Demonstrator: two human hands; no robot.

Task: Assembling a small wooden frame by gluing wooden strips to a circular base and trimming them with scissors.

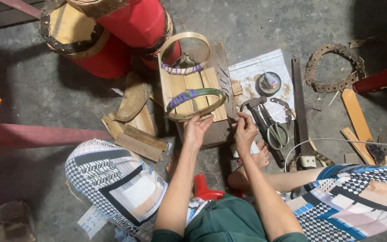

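left hand: the left hand (196, 130) is curled around the near rim of the small drum frame (193, 92), thumb and fingers gripping the lower bamboo hoop (196, 104); closed on it, not loose

right hand: the right hand (245, 131) sits just right of the frame, fingertips pinched together on something tiny; too small to tell what it is, maybe a nail or a bit of strip

drum frame: wooden slats (198, 89) standing side by side with a hoop at each end, purple binding (181, 69) wrapped on both hoops; it rests on a dark wooden board (220, 89) on the concrete floor (32, 98), right in front of the person's knees

tools: scissors (276, 132) and a hammer (258, 112) lie just right of the right hand; a hand saw (300, 107) lies beyond them, next to a sheet of paper (256, 71) with a small round tin (269, 83)

other stuff: red drums (126, 31) at the far side, loose wood offcuts (135, 134) to the left of the board, a studded leather ring (334, 67) far right

what could go wrong: my guess, the slats only look held by the hoops, so if the left grip eases the frame could tip off the board or the slats could splay; the pinched bit could easily drop into the floor clutter; bare feet close to scissors and saw teeth look risky too
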